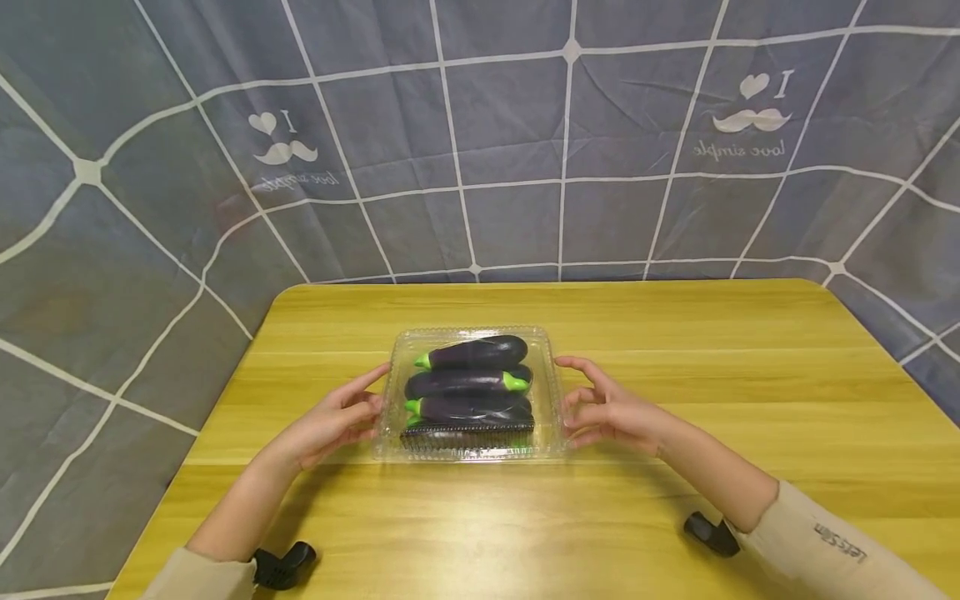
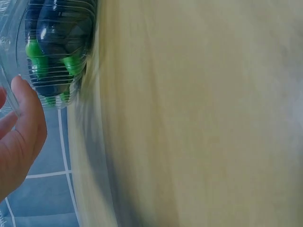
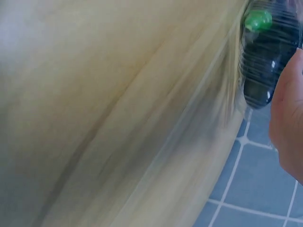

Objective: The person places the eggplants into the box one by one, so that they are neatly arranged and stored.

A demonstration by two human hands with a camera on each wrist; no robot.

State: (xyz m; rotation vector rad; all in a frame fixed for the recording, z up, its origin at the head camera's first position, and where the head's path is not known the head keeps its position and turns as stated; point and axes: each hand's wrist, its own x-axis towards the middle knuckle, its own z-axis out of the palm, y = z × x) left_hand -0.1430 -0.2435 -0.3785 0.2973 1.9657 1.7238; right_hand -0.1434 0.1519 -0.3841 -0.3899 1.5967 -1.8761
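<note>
A clear plastic clamshell container (image 1: 392,375) with ridged sides sits in the middle of the head view. Several dark purple eggplants (image 1: 467,382) with bright green stem ends lie stacked sideways inside it. My left hand (image 1: 337,423) grips the container's left rim; in the left wrist view the left hand (image 2: 26,137) has fingers on both sides of the thin plastic edge. On the opposite side, my right hand (image 1: 613,414) holds the right rim, with its index finger stretched along the edge. In the right wrist view, the right hand (image 3: 289,118) partly hides the container and an eggplant (image 3: 258,92).
A yellow wood-grain table (image 1: 480,525) lies beneath the container. Behind it hangs a grey curtain (image 1: 510,125) with white grid lines and printed moustaches. Black wrist devices (image 1: 285,567) show at both beige sleeves (image 1: 832,546).
</note>
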